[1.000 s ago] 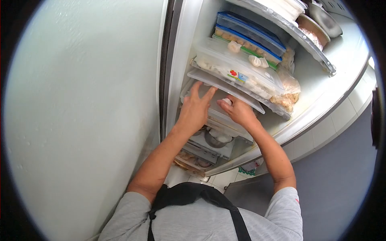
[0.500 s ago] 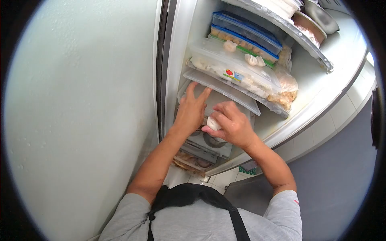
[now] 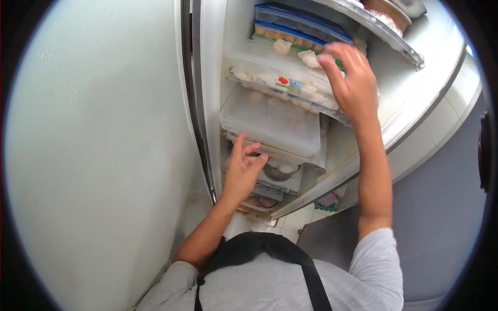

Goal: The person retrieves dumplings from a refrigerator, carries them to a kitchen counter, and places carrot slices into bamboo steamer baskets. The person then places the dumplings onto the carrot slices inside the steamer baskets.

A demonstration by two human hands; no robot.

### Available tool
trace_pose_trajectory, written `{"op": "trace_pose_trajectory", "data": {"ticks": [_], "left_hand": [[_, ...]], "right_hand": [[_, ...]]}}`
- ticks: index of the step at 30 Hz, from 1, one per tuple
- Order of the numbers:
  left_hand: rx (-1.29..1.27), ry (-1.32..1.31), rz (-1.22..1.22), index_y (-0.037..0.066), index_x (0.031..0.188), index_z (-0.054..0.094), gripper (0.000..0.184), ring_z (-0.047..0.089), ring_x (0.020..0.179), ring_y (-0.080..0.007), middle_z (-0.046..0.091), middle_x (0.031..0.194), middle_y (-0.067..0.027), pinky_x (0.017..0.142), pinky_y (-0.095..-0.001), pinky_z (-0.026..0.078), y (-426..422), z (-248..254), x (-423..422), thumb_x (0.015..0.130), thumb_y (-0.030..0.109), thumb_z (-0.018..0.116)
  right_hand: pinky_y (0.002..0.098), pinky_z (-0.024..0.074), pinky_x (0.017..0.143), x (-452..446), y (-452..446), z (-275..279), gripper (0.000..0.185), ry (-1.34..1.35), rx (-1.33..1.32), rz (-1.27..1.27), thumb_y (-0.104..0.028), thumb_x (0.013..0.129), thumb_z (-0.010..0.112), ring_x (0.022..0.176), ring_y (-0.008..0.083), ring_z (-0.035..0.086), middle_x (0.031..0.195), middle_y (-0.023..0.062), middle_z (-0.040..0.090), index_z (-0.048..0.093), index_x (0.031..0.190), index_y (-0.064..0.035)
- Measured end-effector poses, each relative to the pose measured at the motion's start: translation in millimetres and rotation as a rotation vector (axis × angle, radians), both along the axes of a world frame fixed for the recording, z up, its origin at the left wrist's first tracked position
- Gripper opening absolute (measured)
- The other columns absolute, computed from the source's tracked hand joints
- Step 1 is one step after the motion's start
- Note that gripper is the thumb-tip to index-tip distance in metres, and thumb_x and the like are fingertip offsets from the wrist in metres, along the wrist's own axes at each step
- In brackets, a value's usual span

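My right hand (image 3: pixel 355 78) is raised, thumb and fingers apart, over the right side of an upper plastic container (image 3: pixel 270 70) in the open fridge. Its thumb is close to a white dumpling (image 3: pixel 309 58) on the lid. Another dumpling (image 3: pixel 282 46) sits further left on that lid. My left hand (image 3: pixel 243 173) is open, fingers spread, just below the front edge of a lower container with a frosted lid (image 3: pixel 270 122). Pale shapes show faintly through that lid near its back. Nothing shows in either hand.
Blue-lidded boxes (image 3: pixel 301 26) are stacked at the back. A curved shelf edge (image 3: pixel 384 26) juts out above, at upper right. Below the lower container is a metal bowl (image 3: pixel 280 171) with white things in it. The fridge door (image 3: pixel 114 129) stands at left.
My right hand has risen to the right, to the upper container, and the dumpling it held is no longer in it. The lower lid now lies flat; my left hand has moved down.
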State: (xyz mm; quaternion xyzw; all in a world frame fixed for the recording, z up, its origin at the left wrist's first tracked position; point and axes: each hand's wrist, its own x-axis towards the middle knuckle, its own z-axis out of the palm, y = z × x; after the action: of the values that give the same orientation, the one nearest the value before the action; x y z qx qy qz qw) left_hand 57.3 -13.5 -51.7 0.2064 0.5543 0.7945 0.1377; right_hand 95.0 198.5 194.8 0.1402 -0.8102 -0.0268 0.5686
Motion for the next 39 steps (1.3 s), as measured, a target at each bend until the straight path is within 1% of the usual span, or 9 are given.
{"op": "trace_pose_trajectory", "data": {"ticks": [2,3,8,13,17,21,27,33,39], "left_hand": [[0.17,-0.251,-0.172,0.003,0.167,0.002,0.099,0.064,0.122,-0.0289,0.041,0.158,-0.0242,0.095,-0.0368,0.056,-2,5,11,0.097,0.013,0.072],[0.229,-0.29,-0.268,0.005,0.166,-0.01,0.102,0.05,0.142,-0.0364,0.018,0.17,-0.0267,0.106,-0.043,0.05,-7,17,17,0.1,0.011,0.068],[0.363,-0.347,-0.283,0.004,0.165,-0.014,0.097,0.017,0.159,-0.0376,0.0,0.174,-0.0237,0.122,-0.0561,0.029,5,27,13,0.103,0.014,0.06],[0.429,-0.387,-0.222,0.002,0.165,-0.011,0.102,0.007,0.161,-0.0382,-0.002,0.174,-0.0237,0.126,-0.0583,0.017,28,49,7,0.1,0.022,0.065],[0.436,-0.463,-0.243,0.0,0.165,0.004,0.098,0.008,0.16,-0.0395,0.007,0.173,-0.0227,0.125,-0.0598,0.016,76,49,-63,0.098,0.029,0.068],[0.306,-0.446,-0.264,0.0,0.163,0.02,0.086,0.022,0.155,-0.0391,0.019,0.17,-0.0198,0.125,-0.0558,0.023,113,30,-116,0.098,0.03,0.068],[0.208,-0.204,-0.295,0.001,0.153,0.044,0.055,0.052,0.138,-0.031,0.043,0.159,-0.0171,0.115,-0.0431,0.042,46,29,-53,0.104,0.022,0.06],[0.137,-0.195,-0.426,0.001,0.15,0.046,0.052,0.056,0.134,-0.0315,0.051,0.152,-0.0179,0.107,-0.042,0.05,39,16,-53,0.105,0.023,0.058],[0.381,-0.559,-0.299,-0.001,0.141,0.047,0.048,0.043,0.144,-0.0358,0.05,0.148,-0.0179,0.118,-0.0558,0.037,114,31,-115,0.102,0.023,0.059]], "right_hand": [[0.0417,0.0535,0.082,48,-19,-38,0.025,-0.031,-0.163,-0.057,-0.025,0.091,0.078,0.093,0.0359,0.068,0.104,0.0166,0.072,0.072,0.099,-0.0017],[0.0415,0.0539,0.083,72,-26,-63,0.022,-0.15,-0.3,-0.092,-0.017,0.086,0.081,0.093,0.0354,0.069,0.103,0.017,0.072,0.072,0.099,-0.0021],[0.0484,0.0485,0.102,93,-17,-198,0.089,-0.476,-0.607,-0.501,-0.039,0.085,0.084,0.12,0.0464,0.06,0.13,0.0298,0.062,0.043,0.151,0.0032],[0.0502,0.0417,0.113,50,-6,-229,0.101,-0.499,-0.834,-0.308,-0.042,0.086,0.082,0.134,0.0503,0.05,0.141,0.0343,0.053,0.029,0.158,0.0044],[0.0468,0.0414,0.115,5,33,-236,0.098,-0.278,-0.744,-0.431,-0.038,0.086,0.083,0.139,0.0484,0.048,0.154,0.0344,0.044,0.031,0.156,0.0069],[0.0494,0.0403,0.116,-59,130,-242,0.094,-0.531,-0.797,-0.476,-0.047,0.083,0.081,0.141,0.0476,0.044,0.148,0.0352,0.049,0.042,0.151,0.0047],[0.0463,0.0406,0.116,-48,106,-205,0.08,-0.52,-0.821,-0.463,-0.048,0.084,0.08,0.138,0.0432,0.051,0.147,0.0269,0.056,0.055,0.145,-0.004],[0.0471,0.0444,0.111,-68,140,-219,0.064,-0.466,-0.575,-0.388,-0.047,0.089,0.073,0.135,0.0431,0.053,0.143,0.019,0.062,0.062,0.138,-0.0075],[0.0555,0.0443,0.11,-115,174,-265,0.058,-0.263,-0.409,-0.509,-0.047,0.095,0.061,0.131,0.0434,0.057,0.144,0.0194,0.061,0.062,0.14,-0.0094]]}}
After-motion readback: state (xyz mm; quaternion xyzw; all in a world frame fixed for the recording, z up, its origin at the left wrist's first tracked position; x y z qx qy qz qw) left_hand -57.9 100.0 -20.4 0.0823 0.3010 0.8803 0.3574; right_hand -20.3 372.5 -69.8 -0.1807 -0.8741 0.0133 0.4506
